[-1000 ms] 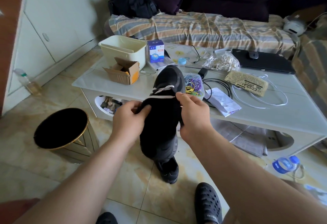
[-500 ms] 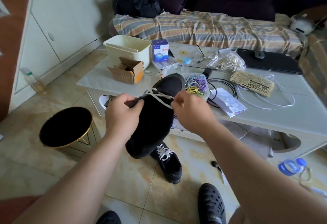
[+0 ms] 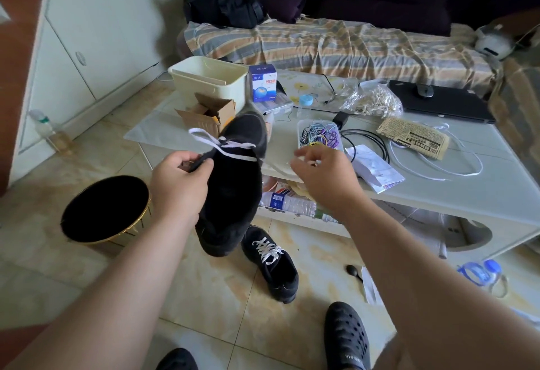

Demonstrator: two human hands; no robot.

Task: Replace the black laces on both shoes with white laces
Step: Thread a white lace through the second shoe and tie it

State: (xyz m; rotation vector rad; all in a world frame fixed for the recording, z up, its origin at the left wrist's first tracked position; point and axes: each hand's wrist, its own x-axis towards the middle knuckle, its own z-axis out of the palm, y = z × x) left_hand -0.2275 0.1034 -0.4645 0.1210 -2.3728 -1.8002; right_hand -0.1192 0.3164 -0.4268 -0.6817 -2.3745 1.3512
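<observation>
Here, over a tiled floor (image 3: 52, 252) and beside a cluttered worktop (image 3: 467, 194), a person relaces a pair of black shoes. The held shoe (image 3: 233, 182) hangs in mid-air between the knees and the worktop edge, toe pointing away, heel down. It looks light enough for one hand and soft in the upper, so it is likely to sag or twist unless taken by the firmer collar or the side of the eyelet row. The second shoe (image 3: 271, 264) stands on the floor just below, already crossed with white lacing.

The left hand (image 3: 178, 185) carries the held shoe, its grip curled round the near edge of the upper, thumb and forefinger pressed together on the dark material there. The right hand (image 3: 324, 177) floats just right of the shoe, clear of it, fingers loosely bent and parted; whether a thin lace end runs to them cannot be told.

The white lace (image 3: 230, 147) crosses only the eyelets nearest the toe, one limp loop standing up to the left. Flat, soft and slippery, it is best pinched close to its stiff tip for threading. More white cord (image 3: 438, 177) lies coiled on the worktop, well apart.
</observation>
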